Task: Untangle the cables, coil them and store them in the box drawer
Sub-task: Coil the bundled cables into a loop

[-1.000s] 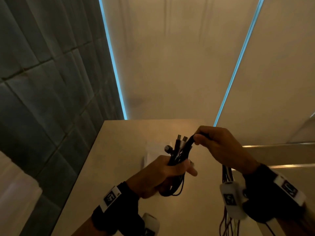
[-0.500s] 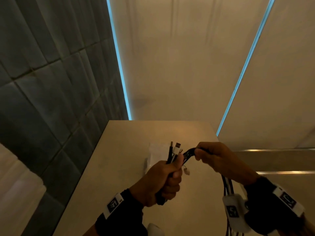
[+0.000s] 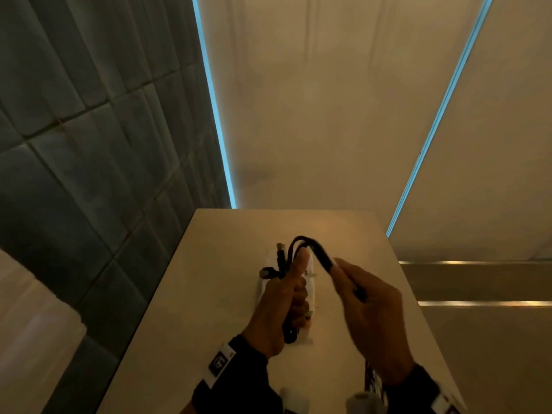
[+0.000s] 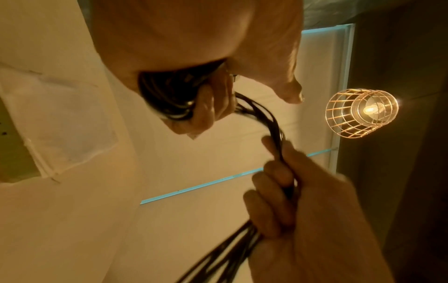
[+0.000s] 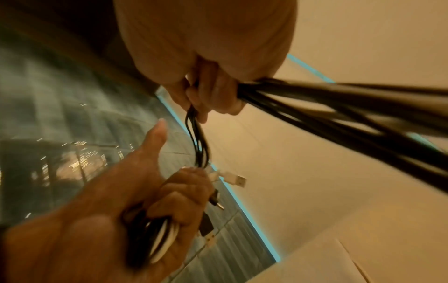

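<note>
Head view: the left hand (image 3: 283, 303) grips a bundle of cables (image 3: 310, 246), thumb up; the right hand (image 3: 367, 306) pinches their loop just beside it. A white packet (image 3: 310, 282) (partly hidden) lies on the table (image 3: 209, 294) beneath the fingers, the table's far edge beyond them.

A beige desk (image 3: 227, 279) stands against a pale wall (image 3: 313, 100), which carries two blue light strips (image 3: 213, 100). Dark grey tiles (image 3: 89, 144) cover the wall to the left. A white plastic bag (image 4: 60, 122) lies on the desk. A wire-caged lamp (image 4: 361, 113) glows overhead.
</note>
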{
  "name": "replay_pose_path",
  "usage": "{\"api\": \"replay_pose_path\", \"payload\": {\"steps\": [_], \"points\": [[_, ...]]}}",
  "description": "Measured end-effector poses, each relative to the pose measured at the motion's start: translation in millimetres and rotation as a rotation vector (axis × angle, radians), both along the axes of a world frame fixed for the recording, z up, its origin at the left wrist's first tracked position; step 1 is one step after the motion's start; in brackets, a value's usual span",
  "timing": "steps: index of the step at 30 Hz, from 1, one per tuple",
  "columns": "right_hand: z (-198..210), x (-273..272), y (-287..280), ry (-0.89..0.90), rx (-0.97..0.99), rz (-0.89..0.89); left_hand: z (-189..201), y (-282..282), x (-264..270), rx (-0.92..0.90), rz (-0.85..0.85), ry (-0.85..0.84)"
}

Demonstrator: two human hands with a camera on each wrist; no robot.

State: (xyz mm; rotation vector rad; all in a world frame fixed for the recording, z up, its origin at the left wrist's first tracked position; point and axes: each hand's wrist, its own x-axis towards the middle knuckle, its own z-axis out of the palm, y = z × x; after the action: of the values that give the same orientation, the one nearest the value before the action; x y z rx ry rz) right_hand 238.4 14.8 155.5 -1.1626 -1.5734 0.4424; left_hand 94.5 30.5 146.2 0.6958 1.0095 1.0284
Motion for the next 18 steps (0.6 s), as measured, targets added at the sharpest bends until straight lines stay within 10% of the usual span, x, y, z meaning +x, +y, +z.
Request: {"api": "replay_pose_path", "payload": {"steps": [10, 18], "points": [[-20, -27, -3, -0.576, -0.021, 0.259, -10, 18, 3, -0.034, 0.060, -0.241], [-40, 4, -26, 0.101, -0.502, 0.400, 35, 60, -36, 0.009, 0.319, -0.405]]}}
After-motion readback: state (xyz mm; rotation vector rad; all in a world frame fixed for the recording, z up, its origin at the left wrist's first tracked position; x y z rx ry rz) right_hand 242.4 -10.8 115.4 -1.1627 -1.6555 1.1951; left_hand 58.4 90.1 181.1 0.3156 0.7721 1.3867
